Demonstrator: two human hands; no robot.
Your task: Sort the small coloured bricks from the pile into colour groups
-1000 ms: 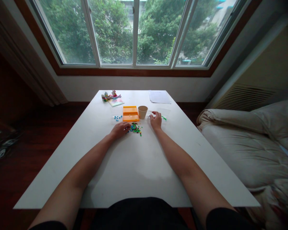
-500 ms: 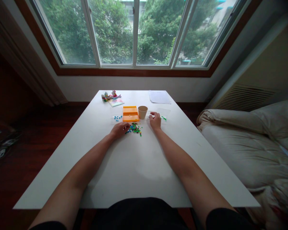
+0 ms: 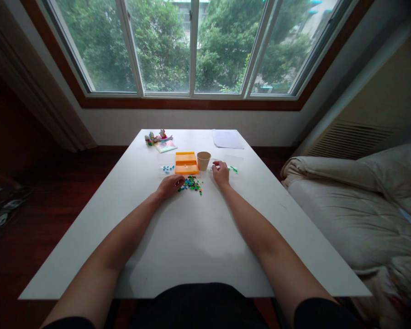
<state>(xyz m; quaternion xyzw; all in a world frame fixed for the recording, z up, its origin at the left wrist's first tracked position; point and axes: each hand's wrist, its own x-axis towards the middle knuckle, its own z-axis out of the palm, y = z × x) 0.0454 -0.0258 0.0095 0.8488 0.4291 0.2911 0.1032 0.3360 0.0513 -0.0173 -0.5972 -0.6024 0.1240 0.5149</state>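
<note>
Counter: white counter (image 3: 192,237) ran from the near edge toward the window; both forearms lay stretched across it.
Left hand: left hand (image 3: 170,185) rested palm down on the counter, at the left edge of the bead pile; fingers were curled loosely with the tips at the pile. Whether a bead was pinched could not be told at this size.
Bead pile: pile of small coloured beads (image 3: 192,184), green, blue and dark, lay loose on the counter between the two hands, just near of the orange tray.
Right hand: right hand (image 3: 221,173) lay to the right of the pile, fingers bent inward over a small clear bag; whether they actually gripped it could not be told.
Clear bag: clear bag (image 3: 233,162) lay flat at the right hand, with green pieces (image 3: 232,169) visible just right of the knuckles.
Orange tray: orange tray (image 3: 186,162) sat just beyond the pile, apart from both hands.
Paper cup: brown paper cup (image 3: 203,160) stood upright just right of the tray, left of the right hand.
Blue pieces: small blue pieces (image 3: 167,168) lay just left of the tray.
Far items: a cluster of small toys (image 3: 155,136) with a coloured card (image 3: 165,145) sat far left; a white sheet (image 3: 228,138) lay far right.
Surroundings: a pale mattress (image 3: 356,210) lay right of the counter.
</note>
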